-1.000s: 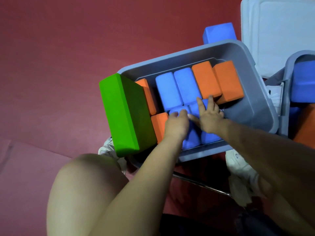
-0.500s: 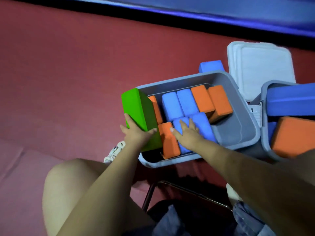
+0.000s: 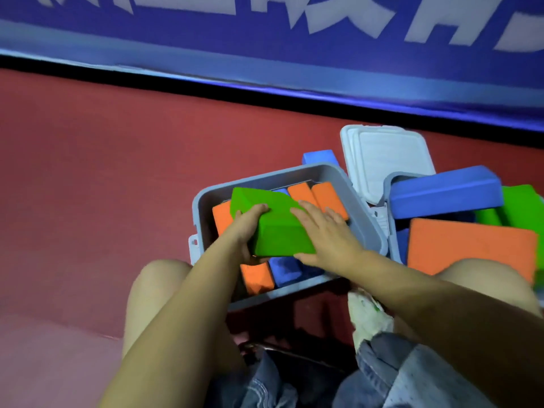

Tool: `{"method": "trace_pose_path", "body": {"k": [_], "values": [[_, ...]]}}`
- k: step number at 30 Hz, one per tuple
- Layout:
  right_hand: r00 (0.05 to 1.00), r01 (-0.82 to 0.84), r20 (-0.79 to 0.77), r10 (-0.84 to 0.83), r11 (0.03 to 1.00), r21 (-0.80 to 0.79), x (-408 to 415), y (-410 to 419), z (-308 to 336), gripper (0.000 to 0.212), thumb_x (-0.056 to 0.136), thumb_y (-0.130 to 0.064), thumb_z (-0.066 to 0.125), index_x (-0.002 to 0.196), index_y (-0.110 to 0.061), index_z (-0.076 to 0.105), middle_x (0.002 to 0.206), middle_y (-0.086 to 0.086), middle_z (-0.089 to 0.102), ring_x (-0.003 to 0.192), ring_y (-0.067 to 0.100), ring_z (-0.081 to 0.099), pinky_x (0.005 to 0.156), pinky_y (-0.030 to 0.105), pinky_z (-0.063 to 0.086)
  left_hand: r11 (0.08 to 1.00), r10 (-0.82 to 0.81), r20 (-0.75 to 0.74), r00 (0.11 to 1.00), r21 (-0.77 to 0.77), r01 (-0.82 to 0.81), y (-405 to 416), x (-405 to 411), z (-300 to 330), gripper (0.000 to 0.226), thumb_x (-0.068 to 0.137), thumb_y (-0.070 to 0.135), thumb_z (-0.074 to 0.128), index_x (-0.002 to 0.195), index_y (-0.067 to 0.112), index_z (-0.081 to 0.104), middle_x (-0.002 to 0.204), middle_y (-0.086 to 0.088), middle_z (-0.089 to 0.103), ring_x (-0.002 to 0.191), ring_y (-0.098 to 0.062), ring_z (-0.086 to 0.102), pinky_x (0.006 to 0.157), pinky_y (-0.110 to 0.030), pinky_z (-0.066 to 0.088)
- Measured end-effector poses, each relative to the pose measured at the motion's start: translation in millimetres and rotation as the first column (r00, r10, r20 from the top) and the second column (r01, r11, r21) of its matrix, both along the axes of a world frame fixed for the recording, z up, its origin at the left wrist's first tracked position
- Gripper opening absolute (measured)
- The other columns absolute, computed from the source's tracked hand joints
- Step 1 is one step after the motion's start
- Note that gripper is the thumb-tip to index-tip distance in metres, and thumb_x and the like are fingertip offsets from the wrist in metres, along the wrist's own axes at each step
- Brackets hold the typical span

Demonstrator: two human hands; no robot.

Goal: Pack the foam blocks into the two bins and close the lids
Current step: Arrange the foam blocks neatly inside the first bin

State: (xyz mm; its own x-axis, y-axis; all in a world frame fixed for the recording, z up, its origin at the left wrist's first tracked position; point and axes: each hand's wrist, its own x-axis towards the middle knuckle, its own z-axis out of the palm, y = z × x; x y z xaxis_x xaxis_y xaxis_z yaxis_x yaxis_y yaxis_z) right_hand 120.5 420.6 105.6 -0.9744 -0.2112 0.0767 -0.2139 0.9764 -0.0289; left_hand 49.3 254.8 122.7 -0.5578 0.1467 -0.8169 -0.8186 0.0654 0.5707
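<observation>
we see a large green foam block (image 3: 275,225) held over the left grey bin (image 3: 363,213), tilted, with its near end above the blocks that are already inside. our left hand (image 3: 245,228) grips the block from its left side, the fingers curled over the top edge and the palm against the side face. our right hand (image 3: 325,234) lies on the right part of the block with fingers spread and almost straight on the top, and the thumb is hooked under the near lower edge. both forearms reach forward from the bottom of the view and meet at the block. inside this bin there are orange blocks (image 3: 321,198) at the far side and at the left wall, and one orange block (image 3: 257,278) and a blue block (image 3: 284,270) at the near wall. a small blue block (image 3: 319,157) lies on the floor just behind the bin. the right bin (image 3: 390,195) stands just beside, touching or almost touching, and it is overfilled: a long blue block (image 3: 444,194) lies across the top, a wide orange block (image 3: 471,248) in front of it, and green blocks (image 3: 521,207) at the far right. a white lid (image 3: 388,160) lies on the red floor (image 3: 117,187) behind both bins. our bare knees (image 3: 160,278) are at both sides of the left bin.
</observation>
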Motion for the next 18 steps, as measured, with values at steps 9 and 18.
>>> {"method": "trace_pose_path", "body": {"k": [9, 18], "values": [[0.908, 0.394, -0.080, -0.412, 0.901, -0.180, 15, 70, 13, 0.107, 0.055, -0.054, 0.081, 0.145, -0.026, 0.029, 0.111, 0.014, 0.058, 0.099, 0.035, 0.057, 0.083, 0.048, 0.046, 0.967, -0.022, 0.013, 1.000, 0.254, 0.018, 79, -1, 16, 0.033, 0.097, 0.049, 0.038, 0.090, 0.019, 0.049, 0.090, -0.013, 0.057, 0.076, -0.022, 0.058, 0.064, -0.032, 0.045], [0.770, 0.637, 0.261, -0.582, 0.684, -0.356, -34, 106, -3, 0.079, 0.080, -0.055, 0.063, 0.147, -0.040, 0.024, 0.136, 0.011, 0.034, 0.124, 0.035, 0.036, 0.099, 0.041, 0.039, 0.978, -0.158, 0.040, 0.987, -0.135, 0.162, 95, -25, -55, 0.018, 0.094, 0.026, 0.042, 0.097, 0.012, 0.052, 0.088, -0.004, 0.061, 0.076, -0.017, 0.059, 0.071, -0.030, 0.041]]}}
